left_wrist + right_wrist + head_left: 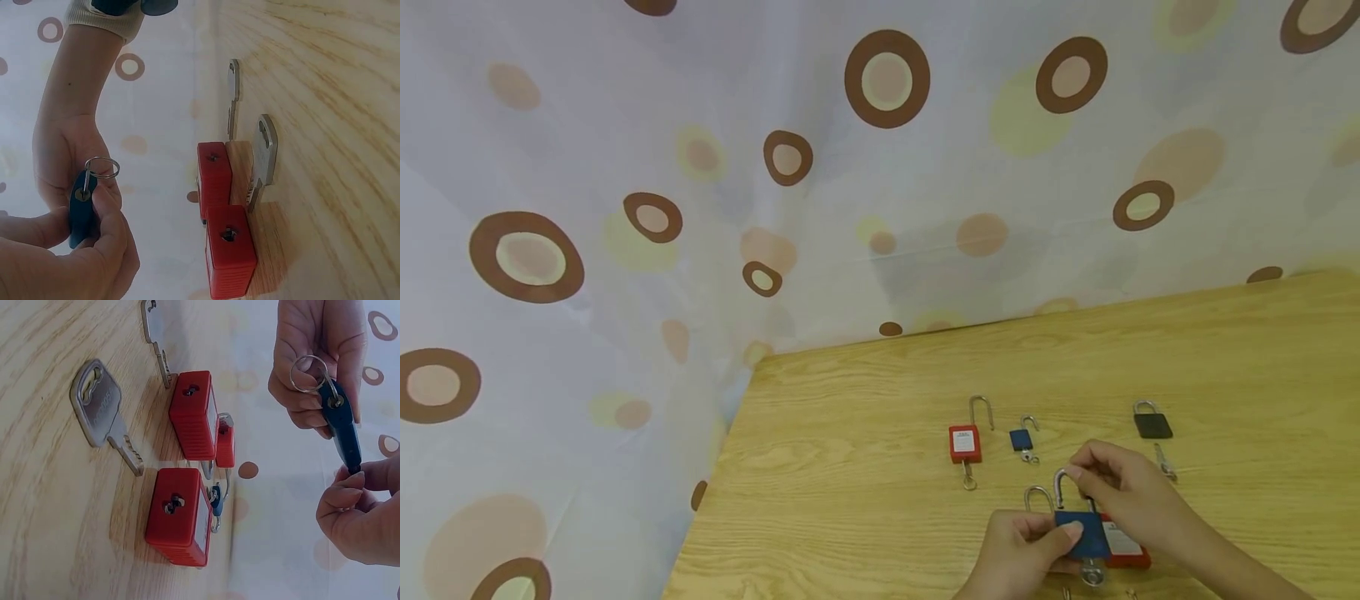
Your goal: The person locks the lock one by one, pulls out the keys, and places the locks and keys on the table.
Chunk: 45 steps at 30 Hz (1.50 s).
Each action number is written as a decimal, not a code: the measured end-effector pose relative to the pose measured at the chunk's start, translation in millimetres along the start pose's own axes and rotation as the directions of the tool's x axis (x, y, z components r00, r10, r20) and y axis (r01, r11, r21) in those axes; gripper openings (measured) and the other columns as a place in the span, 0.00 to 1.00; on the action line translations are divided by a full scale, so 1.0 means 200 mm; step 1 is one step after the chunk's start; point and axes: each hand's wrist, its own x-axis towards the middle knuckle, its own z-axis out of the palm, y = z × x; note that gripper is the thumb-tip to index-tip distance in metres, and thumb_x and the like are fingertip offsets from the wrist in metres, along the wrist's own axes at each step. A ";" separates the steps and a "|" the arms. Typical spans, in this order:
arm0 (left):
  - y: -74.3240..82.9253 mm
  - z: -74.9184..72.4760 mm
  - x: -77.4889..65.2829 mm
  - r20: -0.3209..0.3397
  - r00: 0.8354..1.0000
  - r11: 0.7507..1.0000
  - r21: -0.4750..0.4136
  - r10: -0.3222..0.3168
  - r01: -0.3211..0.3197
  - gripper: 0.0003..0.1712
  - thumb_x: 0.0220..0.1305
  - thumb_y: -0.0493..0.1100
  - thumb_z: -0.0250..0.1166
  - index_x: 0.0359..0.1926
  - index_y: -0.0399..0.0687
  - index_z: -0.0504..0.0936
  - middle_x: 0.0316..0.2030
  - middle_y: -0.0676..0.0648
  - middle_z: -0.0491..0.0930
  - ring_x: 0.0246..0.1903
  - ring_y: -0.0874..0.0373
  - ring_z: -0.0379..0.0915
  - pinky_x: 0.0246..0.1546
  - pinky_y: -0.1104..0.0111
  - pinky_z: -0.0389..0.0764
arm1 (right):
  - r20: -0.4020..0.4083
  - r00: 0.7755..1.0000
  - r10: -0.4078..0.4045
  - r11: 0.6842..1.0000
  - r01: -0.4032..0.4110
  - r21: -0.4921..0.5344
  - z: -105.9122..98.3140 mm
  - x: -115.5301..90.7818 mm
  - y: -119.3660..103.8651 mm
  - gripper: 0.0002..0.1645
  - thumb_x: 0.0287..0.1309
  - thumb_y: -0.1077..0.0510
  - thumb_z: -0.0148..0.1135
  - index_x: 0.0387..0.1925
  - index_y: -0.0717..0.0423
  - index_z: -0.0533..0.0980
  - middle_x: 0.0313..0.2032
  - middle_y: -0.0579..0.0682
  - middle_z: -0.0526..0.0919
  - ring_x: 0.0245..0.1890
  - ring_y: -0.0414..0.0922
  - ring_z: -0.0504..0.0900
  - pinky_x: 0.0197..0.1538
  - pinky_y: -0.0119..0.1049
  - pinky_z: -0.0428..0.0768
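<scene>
A blue padlock (1082, 537) is held up off the table, its shackle raised with one leg out of the body. My left hand (1026, 550) grips the body, thumb on its front face. With thumb and fingers, my right hand (1127, 487) pinches the shackle near its top. A key with a ring (312, 374) sits in the bottom of the blue padlock. Just behind it stand two red padlocks; one red padlock (1125, 554) is partly covered by the blue one, and the other (231, 250) is mostly hidden by my left hand in the head view.
Two loose keys (103, 406) lie before the red padlocks. Farther back on the wooden table (835, 467) are an unlocked red padlock (965, 444) and a small blue padlock (1021, 440), both with keys. A black padlock (1152, 426) lies right, beside a key (1163, 461). Patterned cloth hangs behind.
</scene>
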 end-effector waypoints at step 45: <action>0.00 0.02 -0.02 -0.132 0.990 0.998 -0.014 0.053 -0.055 0.08 0.56 0.33 0.64 0.33 0.29 0.84 0.29 0.36 0.84 0.29 0.44 0.83 0.29 0.67 0.83 | 0.019 0.968 -0.249 0.961 0.244 0.127 0.03 -0.04 0.07 0.12 0.62 0.70 0.50 0.24 0.57 0.68 0.16 0.45 0.63 0.13 0.38 0.61 0.16 0.32 0.60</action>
